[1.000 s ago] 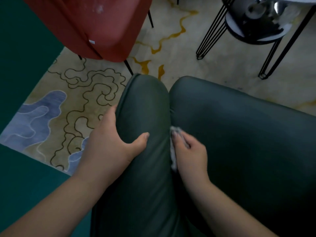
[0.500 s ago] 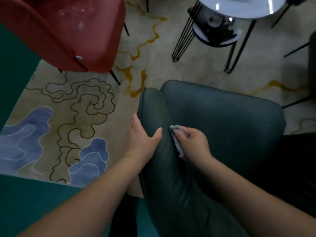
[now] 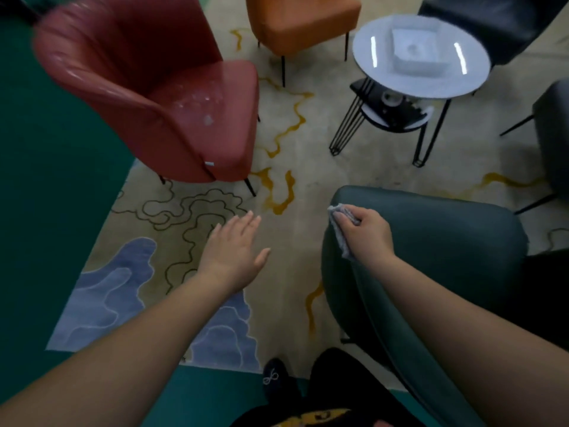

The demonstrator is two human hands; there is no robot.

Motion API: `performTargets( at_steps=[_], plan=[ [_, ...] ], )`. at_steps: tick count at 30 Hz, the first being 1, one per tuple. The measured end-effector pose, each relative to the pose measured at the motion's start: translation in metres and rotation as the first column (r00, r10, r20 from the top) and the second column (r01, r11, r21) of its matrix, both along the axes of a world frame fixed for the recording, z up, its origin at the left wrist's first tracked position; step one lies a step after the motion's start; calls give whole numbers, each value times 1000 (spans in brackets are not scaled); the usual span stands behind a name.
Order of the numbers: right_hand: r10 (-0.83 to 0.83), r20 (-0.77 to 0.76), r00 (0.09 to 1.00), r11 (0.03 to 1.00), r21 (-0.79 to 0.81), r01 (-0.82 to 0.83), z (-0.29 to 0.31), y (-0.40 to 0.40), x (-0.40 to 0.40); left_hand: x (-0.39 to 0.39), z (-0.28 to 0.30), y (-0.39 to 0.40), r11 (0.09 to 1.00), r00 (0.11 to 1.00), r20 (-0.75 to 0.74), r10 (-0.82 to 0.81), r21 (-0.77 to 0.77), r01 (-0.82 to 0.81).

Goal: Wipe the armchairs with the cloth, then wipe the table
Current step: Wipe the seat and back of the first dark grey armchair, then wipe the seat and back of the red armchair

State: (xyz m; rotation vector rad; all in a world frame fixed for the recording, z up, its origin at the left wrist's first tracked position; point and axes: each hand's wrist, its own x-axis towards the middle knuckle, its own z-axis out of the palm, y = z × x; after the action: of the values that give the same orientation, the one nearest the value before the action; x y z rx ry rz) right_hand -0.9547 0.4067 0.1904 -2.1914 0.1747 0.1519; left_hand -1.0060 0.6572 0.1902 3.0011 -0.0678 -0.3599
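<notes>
My right hand (image 3: 366, 232) grips a crumpled grey-white cloth (image 3: 340, 229) pressed against the front tip of the dark green armchair's (image 3: 437, 241) left armrest. My left hand (image 3: 235, 251) hovers flat over the rug with fingers spread, holding nothing, apart from the green armchair. A red armchair (image 3: 172, 100) stands at the upper left, with pale marks on its seat. The round white table (image 3: 421, 53) stands at the upper right, a pale square thing on its top.
An orange chair (image 3: 301, 20) stands at the top centre, a black chair (image 3: 492, 23) behind the table, another dark chair (image 3: 554, 134) at the right edge. The table has black wire legs (image 3: 341, 131) and a lower shelf. A patterned rug (image 3: 197, 217) covers the floor. My shoe (image 3: 274, 377) shows below.
My left hand has let go of the green armrest and moved left over the rug, fingers spread. My right hand slid the cloth forward to the armrest's tip. The view pulled back and up.
</notes>
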Motion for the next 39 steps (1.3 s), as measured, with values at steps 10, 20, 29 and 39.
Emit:
performTargets(
  at_steps=[10, 20, 29, 39],
  plan=[
    [178, -20, 984, 975, -132, -179, 19, 91, 83, 63, -1, 87, 992, 992, -120, 37, 127, -21],
    [215, -22, 976, 959, -185, -215, 18, 145, 236, 196, 6, 147, 986, 988, -101, 118, 130, -104],
    [251, -35, 967, 907, -342, -247, 17, 196, 360, 314, 4, 192, 996, 997, -49, 54, 75, -51],
    [349, 43, 936, 859, -415, -301, 32, 242, 479, 463, 12, 234, 999, 1000, -16, 26, 33, -26]
  ],
)
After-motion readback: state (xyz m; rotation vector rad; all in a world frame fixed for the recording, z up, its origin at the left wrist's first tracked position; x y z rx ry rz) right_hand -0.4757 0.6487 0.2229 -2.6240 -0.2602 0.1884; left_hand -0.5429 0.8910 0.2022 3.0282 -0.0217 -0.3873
